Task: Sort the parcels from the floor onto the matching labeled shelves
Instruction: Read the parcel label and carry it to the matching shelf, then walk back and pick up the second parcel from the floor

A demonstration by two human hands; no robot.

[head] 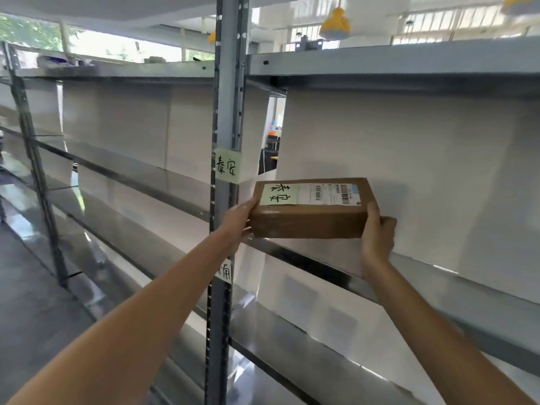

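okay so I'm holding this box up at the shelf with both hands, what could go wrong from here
1. The brown cardboard parcel sits at the front edge of the grey metal shelf, gripped only at its ends by the left hand and right hand; released now, it may tip off.
2. Its green handwritten note seems to match the green upright label; a second label hangs lower, so avoid that shelf.

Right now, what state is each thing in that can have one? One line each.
parcel: held up at the shelf front, closed, green note on top.
left hand: grips the parcel's left end.
right hand: grips the parcel's right end.
shelf: bare where visible.
post label: stuck on the upright, characters match the parcel's note.
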